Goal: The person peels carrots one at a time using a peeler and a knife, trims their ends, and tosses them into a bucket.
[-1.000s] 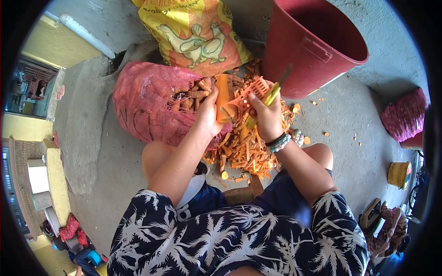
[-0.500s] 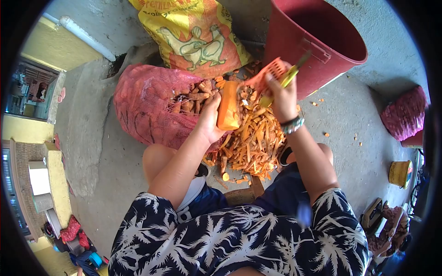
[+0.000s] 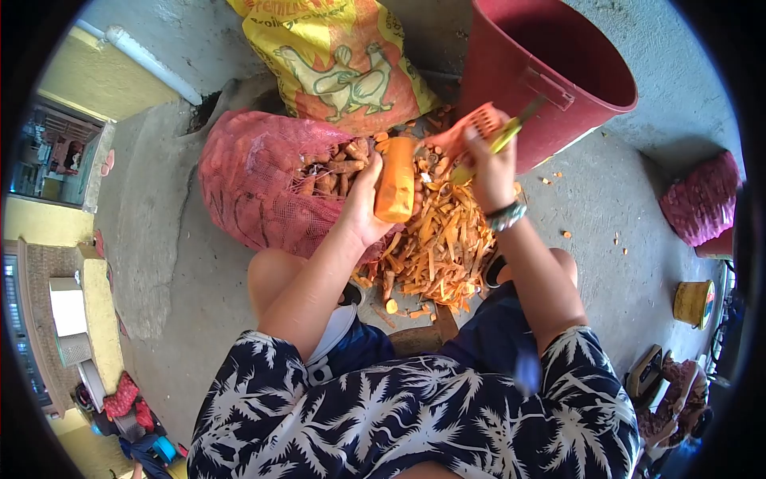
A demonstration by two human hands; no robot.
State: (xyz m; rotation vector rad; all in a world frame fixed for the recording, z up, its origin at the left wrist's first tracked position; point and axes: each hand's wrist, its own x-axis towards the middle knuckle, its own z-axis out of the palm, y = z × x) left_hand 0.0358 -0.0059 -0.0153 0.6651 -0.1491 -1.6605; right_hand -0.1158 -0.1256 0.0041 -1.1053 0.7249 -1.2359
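My left hand (image 3: 365, 203) is closed round a thick peeled orange carrot (image 3: 395, 180), held upright in the view. To its right, my right hand (image 3: 492, 172) grips an orange slotted peeler (image 3: 471, 129) together with a yellow-handled knife (image 3: 504, 136), whose blade points up and right. The peeler is apart from the carrot. Below both hands lies a heap of orange peelings (image 3: 443, 247). Unpeeled carrots (image 3: 339, 168) show in the opening of a red mesh sack (image 3: 255, 180) beside my left hand.
A yellow and orange printed sack (image 3: 343, 72) stands behind the mesh sack. At the back right is a large red bin (image 3: 511, 88). Farther right are a purple mesh sack (image 3: 702, 195) and a small yellow bucket (image 3: 692, 303). Carrot scraps dot the concrete floor (image 3: 590, 231).
My right hand has moved right with the peeler and knife, away from the carrot. The carrot has turned slightly in my left hand.
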